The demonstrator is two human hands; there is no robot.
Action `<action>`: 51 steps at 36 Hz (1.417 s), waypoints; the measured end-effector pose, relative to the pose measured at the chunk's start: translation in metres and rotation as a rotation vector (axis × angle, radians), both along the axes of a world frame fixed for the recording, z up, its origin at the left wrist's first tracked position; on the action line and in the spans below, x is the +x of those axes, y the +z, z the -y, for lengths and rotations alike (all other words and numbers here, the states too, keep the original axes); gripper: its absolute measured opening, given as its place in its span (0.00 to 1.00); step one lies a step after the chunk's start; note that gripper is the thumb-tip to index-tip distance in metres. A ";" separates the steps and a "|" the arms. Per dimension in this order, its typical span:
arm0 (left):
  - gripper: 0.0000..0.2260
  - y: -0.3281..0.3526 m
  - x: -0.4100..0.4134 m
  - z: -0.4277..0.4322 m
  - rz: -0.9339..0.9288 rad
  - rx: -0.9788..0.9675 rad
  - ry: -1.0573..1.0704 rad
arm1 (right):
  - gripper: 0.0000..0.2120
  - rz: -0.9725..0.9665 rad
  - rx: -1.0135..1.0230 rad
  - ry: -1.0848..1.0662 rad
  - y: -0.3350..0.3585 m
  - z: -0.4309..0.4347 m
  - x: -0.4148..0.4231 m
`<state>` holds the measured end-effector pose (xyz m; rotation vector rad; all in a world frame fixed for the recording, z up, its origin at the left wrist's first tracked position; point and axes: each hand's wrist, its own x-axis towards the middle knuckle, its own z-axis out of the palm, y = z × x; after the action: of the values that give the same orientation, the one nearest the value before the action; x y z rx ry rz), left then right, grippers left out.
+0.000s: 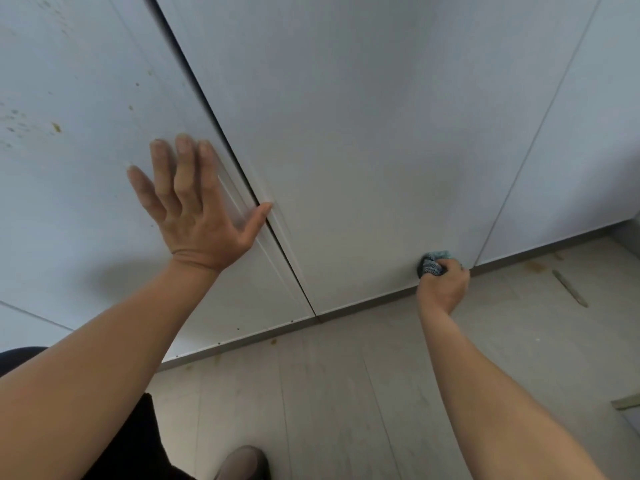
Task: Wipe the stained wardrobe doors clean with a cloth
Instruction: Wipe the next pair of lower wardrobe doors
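Note:
Two white wardrobe doors fill the view. The left door carries brown specks and smears near its upper left. My left hand rests flat on it with fingers spread, the thumb reaching across the dark gap between the doors. The middle door looks plain white. Low on it, near its bottom right corner, my right hand grips a bunched blue-and-dark patterned cloth and presses it against the panel.
A third white panel stands to the right. A grey plinth runs under the doors. The pale wooden floor shows brown stains near the plinth. My foot is at the bottom edge.

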<state>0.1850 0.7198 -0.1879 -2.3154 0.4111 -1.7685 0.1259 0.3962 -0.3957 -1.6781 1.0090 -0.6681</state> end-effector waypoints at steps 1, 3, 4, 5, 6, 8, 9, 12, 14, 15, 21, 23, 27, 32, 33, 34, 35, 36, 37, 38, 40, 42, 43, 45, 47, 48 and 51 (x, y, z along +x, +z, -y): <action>0.47 0.001 0.000 0.000 -0.002 0.002 0.001 | 0.12 -0.001 0.023 -0.009 0.003 -0.012 0.003; 0.47 0.001 0.000 -0.001 -0.004 0.000 -0.003 | 0.09 0.006 0.045 -0.001 0.004 -0.044 0.005; 0.47 0.001 0.000 -0.001 -0.003 0.000 -0.008 | 0.08 0.009 0.046 0.013 0.003 -0.061 0.004; 0.47 0.000 0.000 -0.001 -0.002 0.000 -0.013 | 0.08 0.011 0.040 0.036 0.001 -0.077 0.003; 0.47 0.001 0.000 -0.001 0.000 -0.001 -0.015 | 0.09 0.014 0.040 0.072 -0.003 -0.091 0.000; 0.46 0.001 -0.001 -0.001 -0.005 -0.004 -0.020 | 0.12 -0.018 0.045 0.188 -0.013 -0.108 -0.006; 0.46 0.001 -0.001 0.000 -0.008 -0.006 -0.024 | 0.14 -0.039 0.045 0.242 -0.017 -0.110 -0.009; 0.46 0.001 0.000 0.001 -0.012 -0.009 -0.023 | 0.14 -0.026 0.096 0.234 -0.020 -0.094 -0.014; 0.46 0.001 0.000 0.001 -0.011 -0.013 -0.027 | 0.12 -0.014 0.157 0.122 -0.018 -0.075 -0.013; 0.46 0.002 0.000 0.002 -0.009 -0.013 -0.035 | 0.11 -0.021 0.175 0.076 -0.017 -0.067 -0.011; 0.45 0.002 0.000 0.001 -0.014 -0.021 -0.050 | 0.10 -0.054 0.194 0.133 -0.029 -0.135 -0.001; 0.46 0.002 0.000 0.001 -0.012 -0.018 -0.050 | 0.12 -0.016 0.191 0.237 -0.029 -0.177 -0.009; 0.46 0.002 0.000 0.002 -0.010 -0.018 -0.055 | 0.15 0.027 0.260 0.329 -0.025 -0.197 -0.022; 0.46 0.004 -0.001 0.003 -0.022 -0.033 -0.061 | 0.13 -0.051 0.271 0.120 -0.028 -0.156 -0.014; 0.46 0.004 -0.001 0.003 -0.020 -0.031 -0.062 | 0.13 -0.064 0.257 0.123 -0.028 -0.157 -0.012; 0.46 0.004 0.000 0.003 -0.018 -0.027 -0.061 | 0.12 -0.067 0.258 0.125 -0.027 -0.164 -0.010; 0.46 0.003 0.000 0.002 -0.018 -0.024 -0.059 | 0.12 -0.069 0.272 0.140 -0.022 -0.175 -0.010; 0.46 0.003 -0.001 0.002 -0.018 -0.022 -0.054 | 0.13 -0.052 0.290 0.187 -0.019 -0.189 -0.011; 0.46 0.003 -0.001 0.002 -0.019 -0.020 -0.051 | 0.14 -0.017 0.306 0.270 -0.016 -0.203 -0.013; 0.46 0.002 -0.001 0.003 -0.022 -0.018 -0.052 | 0.15 0.026 0.309 0.385 -0.016 -0.213 -0.017; 0.46 0.001 -0.001 0.002 -0.010 -0.010 -0.052 | 0.15 0.012 0.195 0.635 -0.019 -0.216 -0.023; 0.46 0.002 0.002 -0.001 0.015 -0.001 -0.044 | 0.15 -0.034 0.098 0.749 -0.023 -0.192 -0.023; 0.46 0.002 0.002 -0.002 0.017 -0.001 -0.042 | 0.15 -0.063 0.071 0.744 -0.027 -0.171 -0.024; 0.46 0.001 0.001 -0.001 0.010 -0.009 -0.028 | 0.14 -0.120 0.076 0.625 -0.028 -0.120 -0.029; 0.46 0.001 -0.001 0.000 0.003 -0.015 -0.019 | 0.12 -0.112 0.104 0.409 -0.030 -0.060 -0.033; 0.46 0.000 -0.001 0.000 0.002 -0.015 -0.017 | 0.11 -0.074 0.112 0.287 -0.028 -0.029 -0.033; 0.47 -0.001 0.000 0.001 0.009 -0.014 -0.019 | 0.11 0.031 0.141 -0.044 -0.025 0.052 -0.025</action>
<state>0.1849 0.7193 -0.1889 -2.3198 0.4221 -1.7947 0.1013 0.3445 -0.4202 -1.5227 1.0494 -0.6358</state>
